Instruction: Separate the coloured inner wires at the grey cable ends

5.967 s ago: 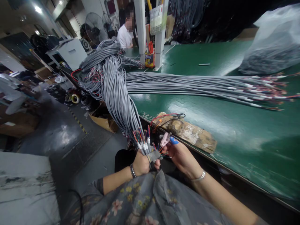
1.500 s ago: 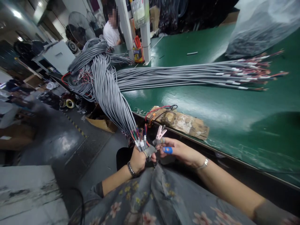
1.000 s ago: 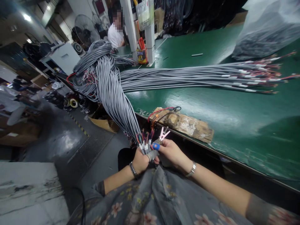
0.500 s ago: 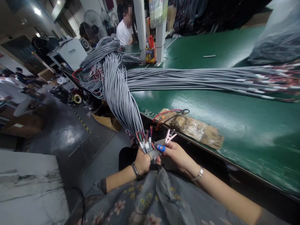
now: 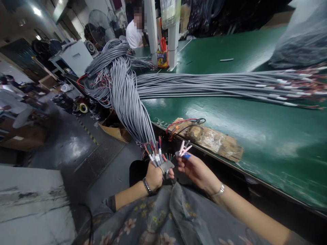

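My left hand (image 5: pixel 154 177) is closed round the lower ends of a bunch of grey cables (image 5: pixel 133 97). White bands and bare coloured wires (image 5: pixel 154 149) stick up out of its grip. A grey wrap (image 5: pixel 166 166) covers the thumb side of this hand. To its right, apart from the cable ends, my right hand (image 5: pixel 195 168) has its thumb and fingertips pinched together. Blue tape (image 5: pixel 187 156) is round its thumb. A pink clip (image 5: pixel 184 148) shows right at those fingertips, by the bench edge; whatever is in the pinch, I cannot make out.
More grey cables (image 5: pixel 204 85) lie along the green bench (image 5: pixel 268 136). A worn cardboard piece (image 5: pixel 217 139) with red and black leads lies at the bench edge. White posts (image 5: pixel 173 44) stand behind, near a person in white (image 5: pixel 133 34). An open carton (image 5: pixel 114 131) is on the floor.
My right hand has drawn away from my left hand, a little up and to the right. Wire ends between the hands are more exposed. My left hand keeps its hold.
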`<state>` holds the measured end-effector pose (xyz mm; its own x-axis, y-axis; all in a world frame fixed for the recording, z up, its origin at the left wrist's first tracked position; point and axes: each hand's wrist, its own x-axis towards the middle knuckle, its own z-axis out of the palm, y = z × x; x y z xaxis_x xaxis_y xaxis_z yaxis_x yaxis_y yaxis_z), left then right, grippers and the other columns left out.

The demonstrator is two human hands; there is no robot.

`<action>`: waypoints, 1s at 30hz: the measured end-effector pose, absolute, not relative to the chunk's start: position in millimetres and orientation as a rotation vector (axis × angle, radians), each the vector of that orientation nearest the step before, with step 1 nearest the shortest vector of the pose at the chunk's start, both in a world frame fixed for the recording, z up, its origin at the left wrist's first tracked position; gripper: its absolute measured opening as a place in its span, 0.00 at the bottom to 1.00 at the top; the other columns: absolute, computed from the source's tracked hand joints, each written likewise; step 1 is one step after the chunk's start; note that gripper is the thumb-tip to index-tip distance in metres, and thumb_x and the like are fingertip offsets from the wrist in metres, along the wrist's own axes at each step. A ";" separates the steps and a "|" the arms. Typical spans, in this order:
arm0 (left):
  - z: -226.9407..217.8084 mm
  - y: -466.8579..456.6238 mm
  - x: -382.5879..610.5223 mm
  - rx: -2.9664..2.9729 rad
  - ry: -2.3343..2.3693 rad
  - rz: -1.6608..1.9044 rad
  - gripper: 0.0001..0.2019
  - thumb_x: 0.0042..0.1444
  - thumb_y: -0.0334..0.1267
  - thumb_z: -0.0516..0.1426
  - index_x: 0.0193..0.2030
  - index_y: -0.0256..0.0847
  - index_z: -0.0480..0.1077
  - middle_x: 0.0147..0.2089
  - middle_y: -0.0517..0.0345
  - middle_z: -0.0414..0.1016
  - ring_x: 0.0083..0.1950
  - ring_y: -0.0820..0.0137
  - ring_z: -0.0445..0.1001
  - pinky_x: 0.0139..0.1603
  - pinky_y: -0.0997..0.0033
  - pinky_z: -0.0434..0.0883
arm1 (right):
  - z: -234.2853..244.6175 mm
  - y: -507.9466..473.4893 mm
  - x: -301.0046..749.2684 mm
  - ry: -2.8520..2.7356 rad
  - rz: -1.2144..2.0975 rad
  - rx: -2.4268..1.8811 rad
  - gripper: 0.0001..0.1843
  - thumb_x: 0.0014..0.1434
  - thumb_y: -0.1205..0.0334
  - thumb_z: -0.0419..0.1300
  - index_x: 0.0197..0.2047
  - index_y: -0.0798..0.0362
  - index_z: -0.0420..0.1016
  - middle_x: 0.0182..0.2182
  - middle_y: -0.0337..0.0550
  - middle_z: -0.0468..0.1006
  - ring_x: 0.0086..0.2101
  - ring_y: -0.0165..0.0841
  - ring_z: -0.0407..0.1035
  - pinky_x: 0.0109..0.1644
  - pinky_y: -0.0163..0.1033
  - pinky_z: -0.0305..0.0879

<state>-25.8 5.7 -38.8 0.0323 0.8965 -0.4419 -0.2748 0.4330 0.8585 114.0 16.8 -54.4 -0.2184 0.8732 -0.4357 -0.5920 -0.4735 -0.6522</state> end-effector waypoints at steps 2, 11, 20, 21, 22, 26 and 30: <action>-38.0 5.9 -25.2 0.660 1.201 1.020 0.20 0.32 0.51 0.67 0.20 0.36 0.67 0.13 0.60 0.68 0.13 0.74 0.65 0.16 0.75 0.64 | -53.5 13.0 117.5 -0.498 1.944 -0.907 0.15 0.44 0.52 0.70 0.29 0.53 0.75 0.23 0.37 0.71 0.24 0.27 0.63 0.28 0.34 0.65; -37.6 5.7 -23.9 0.704 1.206 1.009 0.21 0.33 0.51 0.67 0.19 0.35 0.67 0.12 0.60 0.66 0.13 0.74 0.65 0.17 0.74 0.66 | -43.7 15.9 104.3 -0.639 1.824 -1.063 0.20 0.37 0.51 0.73 0.21 0.53 0.69 0.14 0.31 0.64 0.18 0.25 0.57 0.24 0.33 0.56; -28.9 9.1 -25.4 0.576 1.186 1.037 0.19 0.29 0.47 0.68 0.20 0.35 0.67 0.12 0.61 0.66 0.12 0.76 0.64 0.14 0.77 0.63 | -54.0 18.1 123.5 -0.445 1.722 -1.023 0.19 0.36 0.47 0.72 0.21 0.52 0.72 0.17 0.34 0.69 0.20 0.26 0.60 0.26 0.33 0.62; -27.0 9.4 -24.9 0.571 1.170 1.045 0.19 0.29 0.47 0.67 0.20 0.36 0.67 0.12 0.61 0.67 0.13 0.76 0.64 0.15 0.77 0.63 | -55.3 19.8 126.8 -0.435 1.732 -0.999 0.20 0.38 0.44 0.71 0.23 0.51 0.73 0.20 0.36 0.71 0.22 0.27 0.62 0.27 0.34 0.65; -25.0 9.6 -23.9 0.570 1.151 1.052 0.18 0.30 0.47 0.67 0.20 0.36 0.67 0.12 0.61 0.66 0.13 0.76 0.64 0.15 0.77 0.63 | -55.9 21.7 129.4 -0.445 1.749 -0.978 0.21 0.39 0.42 0.70 0.25 0.51 0.75 0.22 0.38 0.73 0.24 0.29 0.65 0.29 0.35 0.66; -17.0 9.7 -15.6 0.586 1.113 1.049 0.19 0.30 0.47 0.67 0.20 0.36 0.66 0.12 0.62 0.66 0.13 0.76 0.64 0.15 0.77 0.61 | -52.8 30.2 130.8 -0.554 1.750 -0.926 0.24 0.45 0.37 0.64 0.29 0.52 0.78 0.25 0.41 0.76 0.26 0.30 0.67 0.32 0.36 0.68; -12.0 10.1 -5.9 0.582 1.157 1.056 0.20 0.29 0.47 0.68 0.22 0.37 0.66 0.12 0.64 0.65 0.12 0.76 0.63 0.15 0.77 0.61 | -49.2 36.6 124.0 -0.561 1.744 -0.866 0.23 0.45 0.38 0.66 0.30 0.52 0.78 0.25 0.39 0.75 0.27 0.30 0.67 0.33 0.36 0.68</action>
<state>-5.9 10.1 -12.0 0.0333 0.8940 -0.4469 -0.3639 0.4272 0.8276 124.0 36.6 -49.2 -0.1772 0.9432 -0.2810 -0.6026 -0.3297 -0.7268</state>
